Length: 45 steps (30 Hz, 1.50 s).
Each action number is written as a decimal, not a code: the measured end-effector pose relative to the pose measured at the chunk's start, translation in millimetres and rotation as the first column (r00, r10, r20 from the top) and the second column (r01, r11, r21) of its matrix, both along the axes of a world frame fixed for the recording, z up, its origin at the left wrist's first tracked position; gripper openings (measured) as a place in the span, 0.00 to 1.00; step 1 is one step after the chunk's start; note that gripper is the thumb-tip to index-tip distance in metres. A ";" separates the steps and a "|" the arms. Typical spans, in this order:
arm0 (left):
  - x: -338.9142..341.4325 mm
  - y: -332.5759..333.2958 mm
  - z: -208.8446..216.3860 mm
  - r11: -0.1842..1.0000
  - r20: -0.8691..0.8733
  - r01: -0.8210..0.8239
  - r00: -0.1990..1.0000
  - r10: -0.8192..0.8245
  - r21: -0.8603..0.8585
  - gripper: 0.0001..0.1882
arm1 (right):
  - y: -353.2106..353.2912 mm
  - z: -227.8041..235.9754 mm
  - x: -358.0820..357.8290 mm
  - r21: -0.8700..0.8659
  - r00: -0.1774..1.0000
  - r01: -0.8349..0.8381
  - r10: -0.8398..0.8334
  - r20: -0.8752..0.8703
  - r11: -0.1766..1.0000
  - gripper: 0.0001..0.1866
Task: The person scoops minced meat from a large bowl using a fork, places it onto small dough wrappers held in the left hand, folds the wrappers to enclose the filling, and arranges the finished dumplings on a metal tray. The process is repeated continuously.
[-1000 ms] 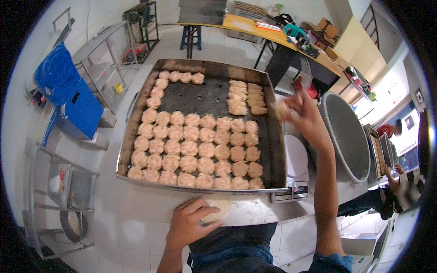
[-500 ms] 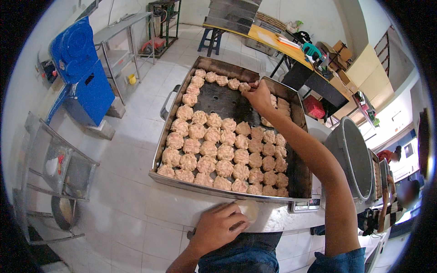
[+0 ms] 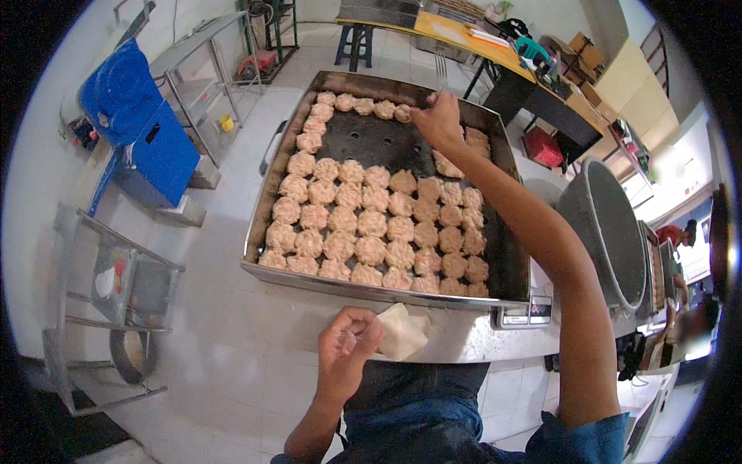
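Observation:
A metal tray (image 3: 386,292) with raised sides holds rows of open-topped meat dumplings (image 3: 340,220), with a bare dark patch toward its far side. My right hand (image 3: 437,122) is closed around a fork (image 3: 441,68) whose tines point up, and its fingertips are at a dumpling in the far row; whether they touch it I cannot tell. Before the tray's near edge, my left hand (image 3: 349,348) pinches a thin, pale, square dumpling wrapper (image 3: 400,334) between thumb and fingers. More pale wrapper shows just behind it.
A small scale (image 3: 524,313) sits at the tray's near right corner. Right of the tray stands a big grey tub (image 3: 607,232). Beyond lies a yellow-topped table (image 3: 479,50); a blue cabinet (image 3: 158,158) and metal rack (image 3: 116,309) are at left. Another person works far right.
My left hand has turned over and lifted, and the wrapper now shows spread beside its fingers. My right hand stays by the far row. The whole tray sits higher in view.

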State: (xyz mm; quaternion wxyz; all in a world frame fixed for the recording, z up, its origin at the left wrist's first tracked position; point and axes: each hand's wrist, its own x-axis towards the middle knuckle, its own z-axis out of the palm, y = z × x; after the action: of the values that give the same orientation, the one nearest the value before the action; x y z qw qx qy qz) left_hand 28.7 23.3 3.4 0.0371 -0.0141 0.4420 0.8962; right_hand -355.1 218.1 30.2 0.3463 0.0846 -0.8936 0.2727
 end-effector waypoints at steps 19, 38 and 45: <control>39.6 151.0 14.7 0.447 0.170 0.263 0.672 -0.720 0.855 0.22 | 256.1 240.5 273.7 0.258 0.966 -0.258 0.246 0.080 0.931 0.16; -8.9 274.4 100.2 0.636 -0.053 0.479 0.773 -0.633 -0.605 0.09 | 403.3 136.9 260.3 0.739 0.705 -0.342 -0.362 0.610 0.580 0.14; -9.3 297.1 92.3 0.493 -0.098 0.490 0.631 -0.770 -0.719 0.07 | 412.3 131.6 262.7 0.719 0.741 -0.378 -0.275 0.612 0.582 0.09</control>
State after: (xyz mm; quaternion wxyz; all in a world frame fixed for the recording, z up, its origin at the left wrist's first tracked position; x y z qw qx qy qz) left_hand 19.4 320.3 95.7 0.2707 0.3288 0.6843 0.5919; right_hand -92.4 630.4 161.8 -0.0856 0.1573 -0.9732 -0.1440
